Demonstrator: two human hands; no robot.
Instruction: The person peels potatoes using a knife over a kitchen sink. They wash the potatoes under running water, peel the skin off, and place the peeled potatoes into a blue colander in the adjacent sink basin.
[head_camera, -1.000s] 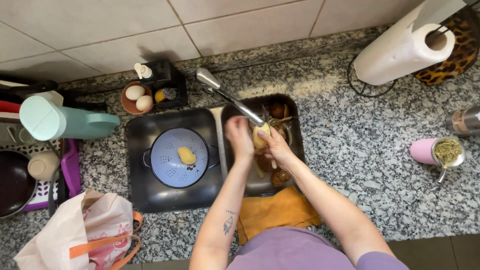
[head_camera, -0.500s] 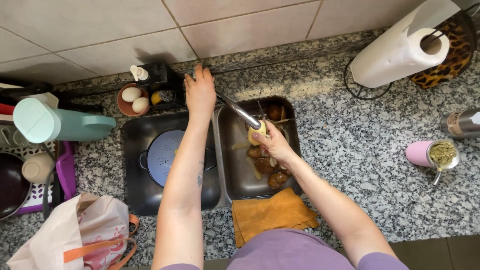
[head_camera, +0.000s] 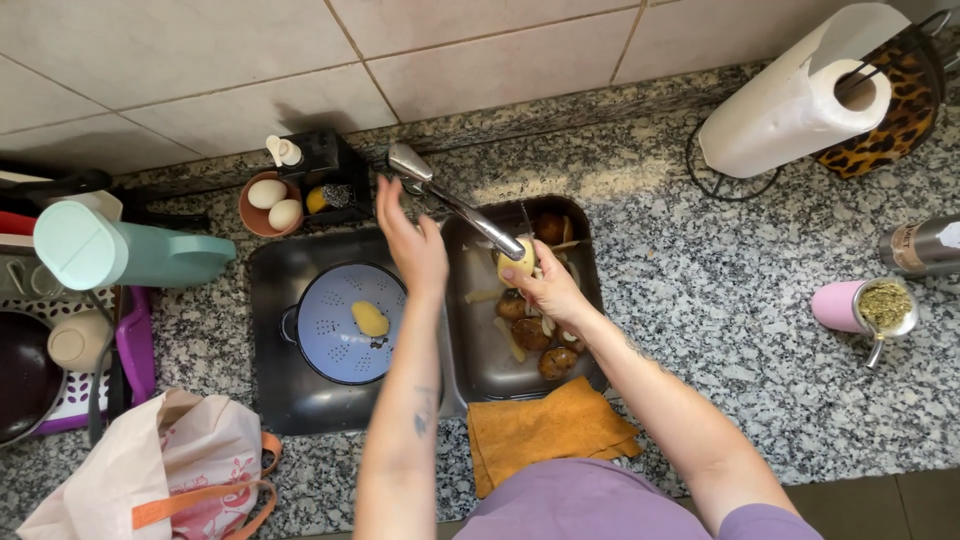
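Note:
My right hand (head_camera: 551, 288) holds a peeled yellow potato (head_camera: 517, 262) under the spout of the chrome faucet (head_camera: 455, 197), over the right sink basin (head_camera: 582, 232). Several brown unpeeled potatoes (head_camera: 531, 333) and peelings lie in that basin. My left hand (head_camera: 412, 240) hovers open over the divider between the basins, just below the faucet base, holding nothing. In the left basin (head_camera: 275, 385) sits a pale blue colander (head_camera: 345, 322) with one peeled potato (head_camera: 369, 318) in it.
An orange cloth (head_camera: 545, 428) lies at the counter's front edge. A bowl with two eggs (head_camera: 274, 204) stands behind the sink, a teal jug (head_camera: 120, 253) and dish rack (head_camera: 128, 345) at left, a cloth bag (head_camera: 160, 475) front left. Paper towel roll (head_camera: 800, 95), pink cup (head_camera: 862, 307), metal flask (head_camera: 923, 245) at right.
My left hand left the potato, reached up to the faucet base, and has now drawn back slightly toward me. My right hand keeps the potato under the spout.

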